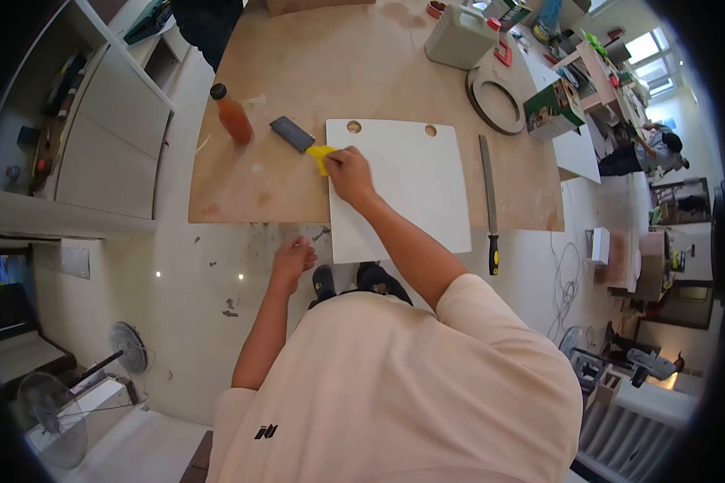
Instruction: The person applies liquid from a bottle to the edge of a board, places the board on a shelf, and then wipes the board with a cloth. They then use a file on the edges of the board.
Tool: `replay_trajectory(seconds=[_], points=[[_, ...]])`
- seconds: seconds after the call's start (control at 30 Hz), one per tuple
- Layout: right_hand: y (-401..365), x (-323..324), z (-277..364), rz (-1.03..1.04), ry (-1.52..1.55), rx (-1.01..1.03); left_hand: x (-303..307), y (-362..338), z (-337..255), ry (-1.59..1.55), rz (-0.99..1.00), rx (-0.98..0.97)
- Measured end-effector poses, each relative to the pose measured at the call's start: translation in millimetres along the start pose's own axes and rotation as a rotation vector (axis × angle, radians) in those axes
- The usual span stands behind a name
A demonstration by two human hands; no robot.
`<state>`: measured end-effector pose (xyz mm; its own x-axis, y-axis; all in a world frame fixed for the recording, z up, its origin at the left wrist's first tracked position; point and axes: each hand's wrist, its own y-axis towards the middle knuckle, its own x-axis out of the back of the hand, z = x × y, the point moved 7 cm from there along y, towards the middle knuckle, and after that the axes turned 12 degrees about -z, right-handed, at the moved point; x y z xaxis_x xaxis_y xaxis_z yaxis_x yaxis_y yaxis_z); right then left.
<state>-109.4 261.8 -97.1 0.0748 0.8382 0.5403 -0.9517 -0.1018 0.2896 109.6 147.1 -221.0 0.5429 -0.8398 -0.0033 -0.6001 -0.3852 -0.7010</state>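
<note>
My right hand [350,173] pinches a yellow cloth [321,158] at the left edge of a white panel [403,185]. The panel lies on the wooden table and juts past its near edge; two round holes show near its far edge. My left hand [294,262] hangs just off the near table edge, fingers loosely bent and holding nothing. Just beyond the cloth lies a dark grey block [292,134]. Farther left stands a bottle of orange liquid [234,119] with a black cap. A long flat file [489,193] with a black and yellow handle lies right of the panel.
The wooden table [298,60] also carries a roll of edge banding [495,105], a plastic jug [461,39] and a green box [554,111]. A cabinet [109,137] stands at left, fans [127,346] behind. Another person [644,153] works at far right.
</note>
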Motion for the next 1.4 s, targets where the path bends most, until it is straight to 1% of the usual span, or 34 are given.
replay_trajectory(seconds=[0.03,0.1,0.17,0.2,0.3,0.37,0.43,0.5,0.57,0.63,0.7,0.73,0.8,0.83,0.9,1.0,1.1,1.3,1.4], points=[[-1,-12,7,0.011,0.031,-0.005,13,0,2,-0.019,-0.032,0.013],[-3,-34,27,0.056,0.135,0.093,30,-2,8,-0.051,-0.085,0.04],[-10,-39,48,0.107,0.153,0.088,37,-2,9,-0.056,-0.086,0.031],[-15,-38,52,0.135,0.162,0.085,38,-3,9,-0.06,-0.087,0.027],[-30,-6,31,0.154,0.034,0.153,34,-4,8,0.013,-0.026,-0.008],[-50,27,-18,0.09,-0.34,0.253,28,2,9,0.094,-0.004,-0.067],[-79,79,-68,0.041,-0.735,0.217,22,7,8,0.15,0.018,-0.13],[-102,146,-107,-0.042,-0.87,0.103,13,12,3,0.19,0.051,-0.202],[-122,225,-143,-0.082,-0.804,-0.102,0,9,-4,0.216,0.089,-0.158],[-147,294,-188,-0.121,-0.743,-0.634,-22,-3,-6,0.228,0.149,-0.09],[-170,337,-202,-0.251,-0.679,-0.713,-41,-14,-10,0.224,0.207,-0.012],[-176,348,-209,-0.318,-0.641,-0.743,-47,-11,-12,0.246,0.223,-0.05],[-196,331,-219,-0.3,-0.39,-0.74,-53,-6,-8,0.294,0.25,-0.116],[-207,315,-223,-0.289,-0.266,-0.739,-53,-8,-8,0.273,0.222,-0.107],[-226,280,-245,-0.302,-0.166,-0.894,-55,-14,-12,0.227,0.16,-0.093],[-217,241,-205,-0.489,0.775,-1.162,-51,-2,-10,0.153,0.112,-0.079],[-210,225,-227,-0.595,0.911,-1.164,-50,5,-11,-0.005,0.01,-0.036],[-195,219,-235,-0.506,0.919,-1.198,-56,14,-7,-0.245,-0.032,-0.036],[-200,235,-228,-0.385,0.781,-1.198,-55,2,-7,-0.289,-0.027,-0.029]])
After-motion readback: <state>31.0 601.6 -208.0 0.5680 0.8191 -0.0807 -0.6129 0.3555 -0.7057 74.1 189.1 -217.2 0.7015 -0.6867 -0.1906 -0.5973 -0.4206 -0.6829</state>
